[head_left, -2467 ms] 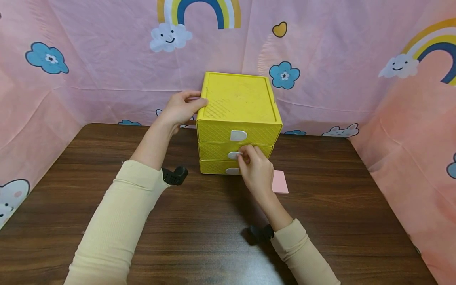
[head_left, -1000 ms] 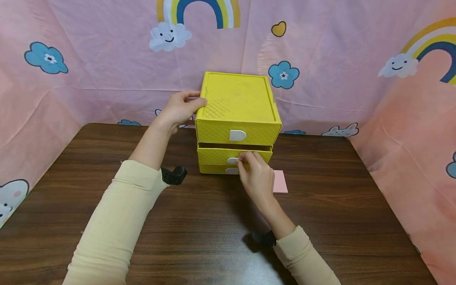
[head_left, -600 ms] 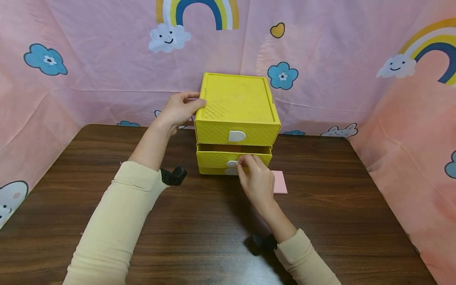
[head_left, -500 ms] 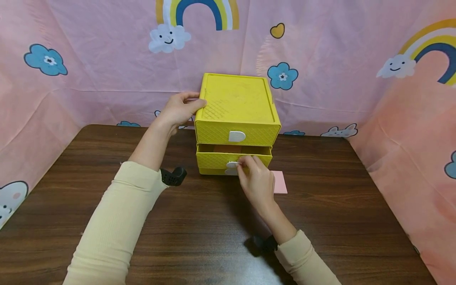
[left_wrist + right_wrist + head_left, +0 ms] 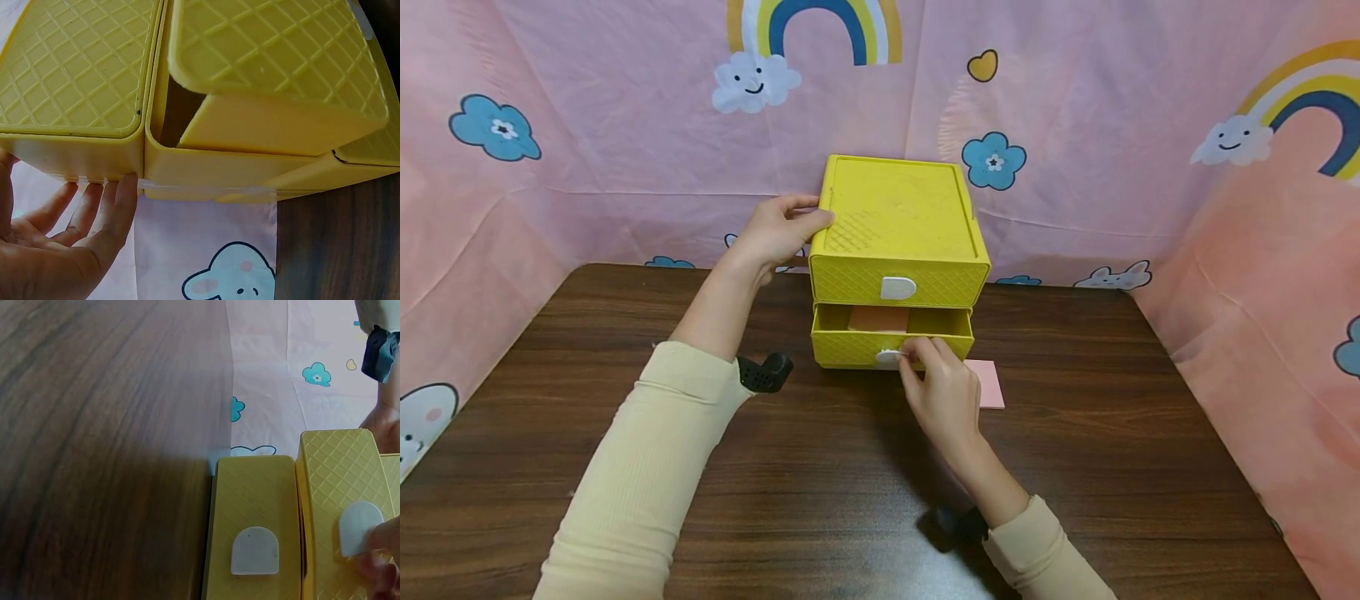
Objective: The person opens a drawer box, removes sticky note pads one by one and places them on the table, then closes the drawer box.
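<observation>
A yellow cabinet (image 5: 898, 208) with a stack of three drawers stands at the table's back. The middle drawer (image 5: 842, 346) is pulled out, showing a flat orange-brown piece (image 5: 878, 319) inside. My right hand (image 5: 945, 396) pinches that drawer's white handle (image 5: 887, 358) between thumb and fingers; the handle (image 5: 357, 525) also shows in the right wrist view. My left hand (image 5: 778, 232) rests against the cabinet's upper left side, thumb over the top edge. Its fairly straight fingers (image 5: 94, 209) touch the side wall in the left wrist view. The top drawer (image 5: 850, 279) is closed.
A pink square pad (image 5: 989, 385) lies on the dark wooden table (image 5: 820, 492), right of the cabinet and partly behind my right hand. The bottom drawer (image 5: 255, 494) is closed. A printed pink cloth (image 5: 647, 150) hangs behind and at both sides.
My right hand has drawn the middle drawer from closed out towards me, and the flat orange-brown piece inside has come into sight. My left hand has stayed on the cabinet.
</observation>
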`<state>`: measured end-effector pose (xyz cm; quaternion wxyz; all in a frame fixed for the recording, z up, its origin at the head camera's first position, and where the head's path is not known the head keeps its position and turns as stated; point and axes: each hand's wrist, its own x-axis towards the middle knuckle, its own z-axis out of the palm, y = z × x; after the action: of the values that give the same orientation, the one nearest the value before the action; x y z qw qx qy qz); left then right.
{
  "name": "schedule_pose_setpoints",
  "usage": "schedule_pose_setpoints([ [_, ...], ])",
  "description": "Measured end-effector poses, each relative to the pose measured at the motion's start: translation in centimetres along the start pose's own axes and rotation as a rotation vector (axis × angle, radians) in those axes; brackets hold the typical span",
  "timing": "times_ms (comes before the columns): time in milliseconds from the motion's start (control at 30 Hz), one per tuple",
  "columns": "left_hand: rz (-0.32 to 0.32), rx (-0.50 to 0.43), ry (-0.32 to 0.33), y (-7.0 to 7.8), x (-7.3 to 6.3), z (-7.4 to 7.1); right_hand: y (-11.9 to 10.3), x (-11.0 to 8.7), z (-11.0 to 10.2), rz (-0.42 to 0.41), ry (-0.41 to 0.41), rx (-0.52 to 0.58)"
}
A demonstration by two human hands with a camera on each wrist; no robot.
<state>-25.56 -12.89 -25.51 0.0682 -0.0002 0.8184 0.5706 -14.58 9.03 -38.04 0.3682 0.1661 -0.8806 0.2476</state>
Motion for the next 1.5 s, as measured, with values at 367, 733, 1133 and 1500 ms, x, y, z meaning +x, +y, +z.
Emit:
schedule_pose_setpoints([
  [367,-0.013,0.004,0.001,0.0,-0.1,0.0,-0.2,-0.6,-0.2,-0.017,0.034,0.017],
  [733,-0.014,0.025,0.001,0.2,-0.1,0.0,-0.3,-1.1,-0.8,-0.048,0.033,0.003],
  [1133,-0.026,-0.005,-0.002,0.3,-0.1,0.0,-0.3,-1.5,-1.2,-0.08,0.028,0.013],
  [1500,-0.008,0.001,0.002,0.1,-0.1,0.0,-0.5,-1.8,-1.7,-0.124,0.02,-0.001],
])
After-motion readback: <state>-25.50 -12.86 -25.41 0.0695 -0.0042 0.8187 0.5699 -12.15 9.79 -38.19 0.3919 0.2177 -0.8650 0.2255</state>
